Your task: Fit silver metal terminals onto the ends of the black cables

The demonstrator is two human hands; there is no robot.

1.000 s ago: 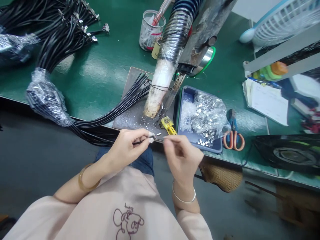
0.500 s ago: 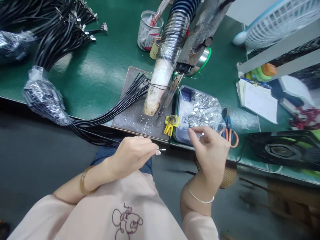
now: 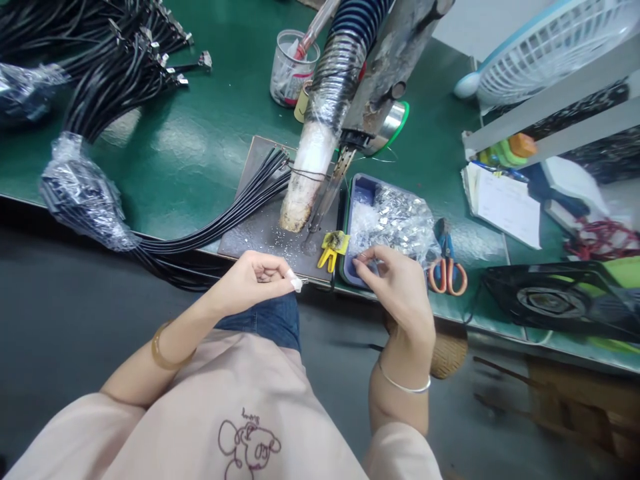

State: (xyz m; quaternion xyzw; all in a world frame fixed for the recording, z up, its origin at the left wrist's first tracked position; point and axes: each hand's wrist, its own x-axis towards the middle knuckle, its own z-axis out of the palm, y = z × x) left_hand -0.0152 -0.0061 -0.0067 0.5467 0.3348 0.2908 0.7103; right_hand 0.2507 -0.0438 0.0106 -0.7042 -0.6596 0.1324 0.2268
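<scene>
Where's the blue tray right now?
In the head view, the blue tray sits on the green table right of centre, between the dark board and the orange-handled tool, partly behind the right hand.

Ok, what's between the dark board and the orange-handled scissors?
In the head view, the blue tray with its clear bag lies between board and scissors; the right hand overlaps its near edge.

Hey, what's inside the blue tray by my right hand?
The blue tray holds a clear plastic bag and many small silvery pieces. Your right hand covers part of the tray's near side, so what lies beneath is hidden.
</scene>
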